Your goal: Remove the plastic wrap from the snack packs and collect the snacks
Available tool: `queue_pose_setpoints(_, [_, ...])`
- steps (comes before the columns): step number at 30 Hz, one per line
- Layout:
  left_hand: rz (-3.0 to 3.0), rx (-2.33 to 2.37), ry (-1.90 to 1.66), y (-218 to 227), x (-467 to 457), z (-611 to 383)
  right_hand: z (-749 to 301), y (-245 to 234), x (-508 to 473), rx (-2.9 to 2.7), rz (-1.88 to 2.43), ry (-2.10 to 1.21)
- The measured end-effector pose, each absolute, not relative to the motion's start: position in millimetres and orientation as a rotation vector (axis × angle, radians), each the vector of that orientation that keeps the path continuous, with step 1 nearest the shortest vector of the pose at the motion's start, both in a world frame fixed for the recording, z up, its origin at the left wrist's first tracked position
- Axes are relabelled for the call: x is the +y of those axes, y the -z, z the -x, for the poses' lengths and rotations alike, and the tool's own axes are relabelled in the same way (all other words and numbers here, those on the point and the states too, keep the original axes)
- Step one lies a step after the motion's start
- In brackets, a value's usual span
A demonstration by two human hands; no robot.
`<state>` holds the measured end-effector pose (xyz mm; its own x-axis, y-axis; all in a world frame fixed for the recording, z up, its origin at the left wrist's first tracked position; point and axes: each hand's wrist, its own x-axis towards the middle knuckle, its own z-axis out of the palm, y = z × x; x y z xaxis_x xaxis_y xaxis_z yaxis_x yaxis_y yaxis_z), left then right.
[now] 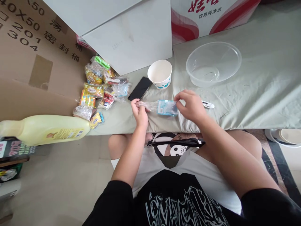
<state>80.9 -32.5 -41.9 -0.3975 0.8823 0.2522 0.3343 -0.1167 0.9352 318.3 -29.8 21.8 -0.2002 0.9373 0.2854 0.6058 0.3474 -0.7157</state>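
Over the front of a cloth-covered desk (249, 103), pinched at opposite ends by the left hand (140, 114) and right hand (189, 105), a clear-and-blue packet (164, 107) is held and could be torn or spilled by too hard a pull, its contents being blurred beyond recognition.

A small, flat packet of clear, crinkled plastic with a light-blue printed panel (166, 107) is stretching sideways above the near edge of the pale green-grey cloth-covered tabletop (254, 81). Its colourless film is narrowing into a wrinkled end that the left grip (140, 114) is pinching. Its blue part is facing up, showing a paler central patch, and is reaching to the right grip (190, 106), beside a darker area.
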Motion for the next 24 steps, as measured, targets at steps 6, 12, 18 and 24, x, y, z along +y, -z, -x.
queue_pose_setpoints(6, [-1.245, 1.606, -1.526, 37, -35, -83, -338, -25, -31, -1.666, 1.561, -0.581])
queue_pose_setpoints(12, [-1.664, 1.456, -1.117, 27, -45, -88, -331, -16, -36, -1.63, 1.459, -0.687])
queue_pose_setpoints(18, [-1.53, 1.641, -1.298, 28, -46, -92, -335, -14, -21, -1.32, 1.478, -0.603])
queue_pose_setpoints(24, [-1.584, 1.779, -1.504, 31, -46, -85, -333, -26, -26, -1.378, 1.37, -0.342])
